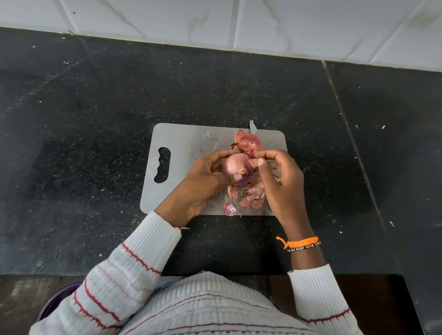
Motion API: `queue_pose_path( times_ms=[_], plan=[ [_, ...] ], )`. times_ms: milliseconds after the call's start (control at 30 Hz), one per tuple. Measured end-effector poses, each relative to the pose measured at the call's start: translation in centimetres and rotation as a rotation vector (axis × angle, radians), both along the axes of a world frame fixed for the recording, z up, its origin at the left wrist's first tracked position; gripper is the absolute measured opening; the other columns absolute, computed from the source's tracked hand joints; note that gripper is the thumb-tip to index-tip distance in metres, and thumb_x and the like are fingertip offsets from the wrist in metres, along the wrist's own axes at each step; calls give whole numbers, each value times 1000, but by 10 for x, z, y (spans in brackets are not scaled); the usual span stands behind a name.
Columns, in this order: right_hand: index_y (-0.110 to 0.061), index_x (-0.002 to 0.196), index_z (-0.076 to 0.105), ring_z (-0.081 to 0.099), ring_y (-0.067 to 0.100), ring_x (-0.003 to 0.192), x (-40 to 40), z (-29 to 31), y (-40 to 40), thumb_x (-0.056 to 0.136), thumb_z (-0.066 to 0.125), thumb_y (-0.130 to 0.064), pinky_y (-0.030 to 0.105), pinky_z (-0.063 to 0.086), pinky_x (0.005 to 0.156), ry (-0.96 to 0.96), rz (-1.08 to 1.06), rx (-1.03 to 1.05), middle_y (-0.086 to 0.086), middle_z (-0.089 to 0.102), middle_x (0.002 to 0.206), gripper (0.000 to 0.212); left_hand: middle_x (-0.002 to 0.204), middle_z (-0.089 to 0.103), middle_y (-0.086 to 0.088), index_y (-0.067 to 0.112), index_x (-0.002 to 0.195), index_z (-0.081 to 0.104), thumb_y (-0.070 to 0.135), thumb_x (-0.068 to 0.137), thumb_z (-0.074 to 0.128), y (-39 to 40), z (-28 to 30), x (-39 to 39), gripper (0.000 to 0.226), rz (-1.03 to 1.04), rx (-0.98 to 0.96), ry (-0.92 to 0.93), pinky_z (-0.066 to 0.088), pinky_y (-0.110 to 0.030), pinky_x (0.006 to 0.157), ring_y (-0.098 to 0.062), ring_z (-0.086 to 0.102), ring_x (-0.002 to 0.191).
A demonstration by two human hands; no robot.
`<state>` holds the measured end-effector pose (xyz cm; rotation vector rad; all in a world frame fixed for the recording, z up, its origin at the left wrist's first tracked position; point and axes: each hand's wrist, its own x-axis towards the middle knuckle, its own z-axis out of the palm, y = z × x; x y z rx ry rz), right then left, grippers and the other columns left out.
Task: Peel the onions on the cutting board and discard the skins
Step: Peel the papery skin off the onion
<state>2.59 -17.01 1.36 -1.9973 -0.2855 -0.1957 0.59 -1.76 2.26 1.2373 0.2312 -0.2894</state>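
My left hand (201, 176) is curled round a red onion (236, 168), thumb pressed on its near side beside the root end, holding it just above the cutting board (190, 140). The onion is partly stripped: pale pink papery skin covers its left part, and a glossy purple layer shows on its right. My right hand (282, 180) is close against it, fingertips (262, 160) bunched and pinching a flap of skin (254, 164) at the onion's upper right edge, so my two hands nearly meet over the bulb. On my right wrist sit an orange thread band (299, 243) and a beaded bracelet (305, 247); both arms wear white ribbed sleeves (143, 260) with red stripes. Below my hands, loose peeled skins (249, 197) lie heaped on the near right part of the board, with one pinkish-white piece (228, 209) at the board's near edge. Beyond my hands, a second onion (249, 143) rests on the far part of the board, its dry skin torn and curling. A knife tip (252, 125) pokes out past the board's far edge behind that onion; the rest of the blade is hidden. The grey board, handle slot (163, 164) on its left, lies on the black speckled bench (88, 134), which is dotted with small flecks and meets a white marbled tile wall (223, 13).
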Motion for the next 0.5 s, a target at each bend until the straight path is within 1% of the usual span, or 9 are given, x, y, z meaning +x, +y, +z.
queue_pose_path(
  times_ms=[67,100,167,233,367,400,500],
  plan=[
    [-9,96,63,61,6,89,-1,0,2,86,65,-12,14,51,71,-14,-5,-3,3,65,98,11,111,62,-3,4,122,52,-12,76,61,0,0,0,50,-2,-7,-9,55,-29,84,-20,60,106],
    [-8,93,64,61,6,86,-1,-1,3,84,68,-11,12,51,70,-32,-22,-22,3,65,94,10,110,63,-3,5,121,52,-12,76,61,0,0,0,49,-4,-9,-11,55,-30,85,-20,60,105],
    [-7,87,64,60,5,80,0,-2,4,83,69,-9,9,48,69,-53,-63,-53,2,65,87,7,108,64,-2,7,120,54,-10,78,60,0,1,0,46,-10,-11,-3,54,-30,87,-19,61,105],
    [-7,85,64,59,4,77,0,-4,4,84,67,-9,9,47,66,-54,-99,-73,0,63,83,5,107,64,-3,8,119,55,-10,80,59,0,0,0,44,-18,-13,11,53,-29,88,-18,61,104],
    [-8,84,61,57,1,69,2,-8,1,84,65,-4,6,45,62,-53,-170,-131,-5,59,78,5,107,65,-9,8,120,54,-9,82,55,0,0,-1,41,-34,-79,35,56,-23,77,-19,63,98],
    [-7,84,60,57,2,67,3,-10,0,84,65,-3,6,45,61,-57,-180,-157,-3,60,78,6,107,64,-9,7,122,53,-8,83,54,0,0,-1,41,-34,-105,40,56,-22,76,-19,63,97],
    [-5,83,60,59,12,69,4,-15,-6,81,68,-4,10,45,59,-67,-185,-238,4,62,79,8,107,64,-8,7,124,51,-6,87,50,0,2,0,40,-18,-183,65,54,-24,81,-17,63,97]
  ],
)
